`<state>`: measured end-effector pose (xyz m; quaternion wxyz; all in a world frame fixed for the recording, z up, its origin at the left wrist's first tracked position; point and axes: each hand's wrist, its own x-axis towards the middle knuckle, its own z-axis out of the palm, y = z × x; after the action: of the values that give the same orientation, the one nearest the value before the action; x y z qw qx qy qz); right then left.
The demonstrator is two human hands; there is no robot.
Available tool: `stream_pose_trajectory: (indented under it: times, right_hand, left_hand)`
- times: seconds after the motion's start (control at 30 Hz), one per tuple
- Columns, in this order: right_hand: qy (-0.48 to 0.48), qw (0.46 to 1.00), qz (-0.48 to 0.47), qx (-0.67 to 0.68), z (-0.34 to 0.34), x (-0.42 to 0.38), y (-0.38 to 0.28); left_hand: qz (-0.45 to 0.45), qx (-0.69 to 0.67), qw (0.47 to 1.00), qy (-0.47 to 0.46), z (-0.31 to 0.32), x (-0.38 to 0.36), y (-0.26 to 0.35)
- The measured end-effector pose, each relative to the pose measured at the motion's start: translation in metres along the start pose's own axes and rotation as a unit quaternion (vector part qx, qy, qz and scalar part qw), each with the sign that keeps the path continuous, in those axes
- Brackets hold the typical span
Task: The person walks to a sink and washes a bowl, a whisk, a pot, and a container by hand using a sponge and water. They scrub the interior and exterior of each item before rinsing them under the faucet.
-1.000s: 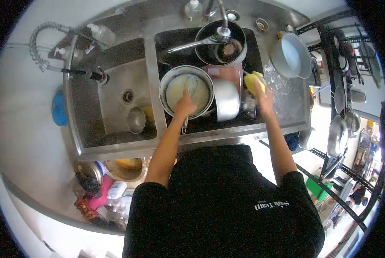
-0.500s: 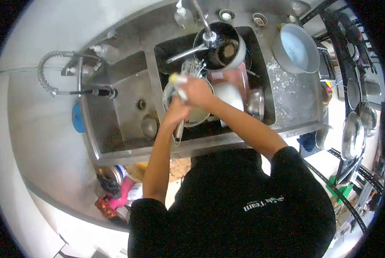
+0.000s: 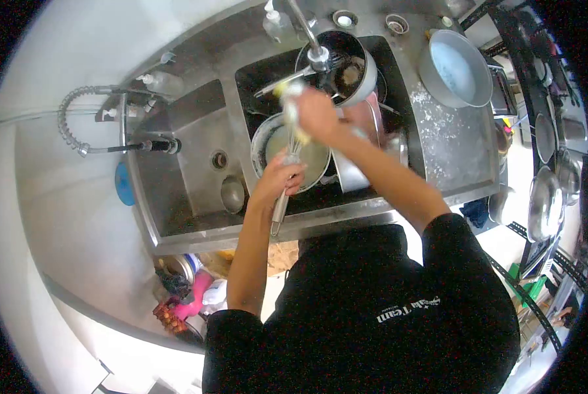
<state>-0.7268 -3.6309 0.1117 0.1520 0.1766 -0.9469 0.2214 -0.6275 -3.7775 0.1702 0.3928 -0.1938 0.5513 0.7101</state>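
My left hand (image 3: 279, 180) is wrapped round the handle of a metal whisk (image 3: 280, 213), whose end points toward my body. My right hand (image 3: 315, 115), blurred by motion, grips a yellow and white sponge (image 3: 286, 98) against the whisk's wires. The sponge and my fingers hide much of the wires. Beneath both hands, a round pot (image 3: 260, 141) with cloudy liquid stands in the right sink basin. Behind my right hand is a dark-lined pot (image 3: 371, 77) under the faucet (image 3: 319, 56).
A large grey pot (image 3: 425, 75) with bluish liquid stands on the right counter, beside white specks of foam. A small metal bowl (image 3: 233, 194) lies in the left basin (image 3: 195, 144). A spring-hose sprayer (image 3: 159, 145) hangs over that basin. Soap bottles (image 3: 279, 27) line the back.
My right hand has slid with the sponge up and away from my left hand along the whisk. My left hand has shifted slightly toward my body, with the whisk still in it.
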Motion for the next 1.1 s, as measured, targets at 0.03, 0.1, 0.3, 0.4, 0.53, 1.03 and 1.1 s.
stream_pose_trajectory:
  times: [0.03,0.1,0.3,0.4,0.53,1.03,1.1]
  right_hand:
    - [-0.070,0.996,-0.050,-0.002,-0.020,-0.011,-0.028]
    - [-0.024,0.989,-0.142,0.024,-0.021,-0.005,-0.023]
    - [-0.052,0.998,-0.021,0.027,-0.015,0.001,-0.038]
    - [-0.021,0.978,-0.174,0.110,-0.008,-0.006,-0.024]
    - [0.047,0.985,0.085,0.142,0.023,0.011,0.002]
    - [-0.019,0.992,-0.117,0.042,-0.004,-0.014,-0.060]
    - [-0.043,0.979,-0.197,-0.030,-0.011,-0.006,-0.056]
  left_hand:
    - [-0.021,-0.012,0.999,-0.025,-0.014,0.010,-0.007]
    - [-0.044,-0.103,0.989,-0.094,-0.030,0.018,-0.022]
    - [-0.038,-0.354,0.904,-0.237,-0.042,0.014,-0.032]
    - [-0.044,-0.435,0.856,-0.275,-0.046,0.007,-0.028]
    - [-0.071,-0.562,0.752,-0.336,-0.038,-0.002,-0.018]
    - [0.247,0.429,0.837,0.232,-0.035,0.006,-0.017]
    - [0.237,0.458,0.820,0.246,-0.029,0.008,-0.017]
